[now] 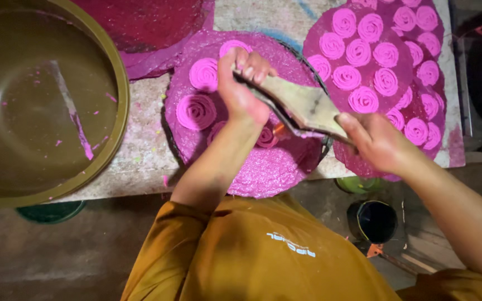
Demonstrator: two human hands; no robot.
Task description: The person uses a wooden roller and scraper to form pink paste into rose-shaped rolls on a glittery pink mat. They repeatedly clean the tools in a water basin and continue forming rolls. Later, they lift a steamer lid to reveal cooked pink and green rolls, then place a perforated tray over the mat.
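My left hand [242,89] grips the far end of a worn wooden press [303,103], and my right hand [376,142] holds its near end. The press hangs tilted over a round pink woven tray [263,173] in front of me. Three pink dough spirals [196,111] lie on the tray's left part, and another shows partly under my left wrist. What is beneath the press is hidden.
A second round tray [314,34], filled with several pink spirals, lies at the back right, overlapping another below it. A large olive bowl [119,95] stands at the left with pink specks inside. More pink trays are stacked at the back. A dark cup [374,222] sits on the floor.
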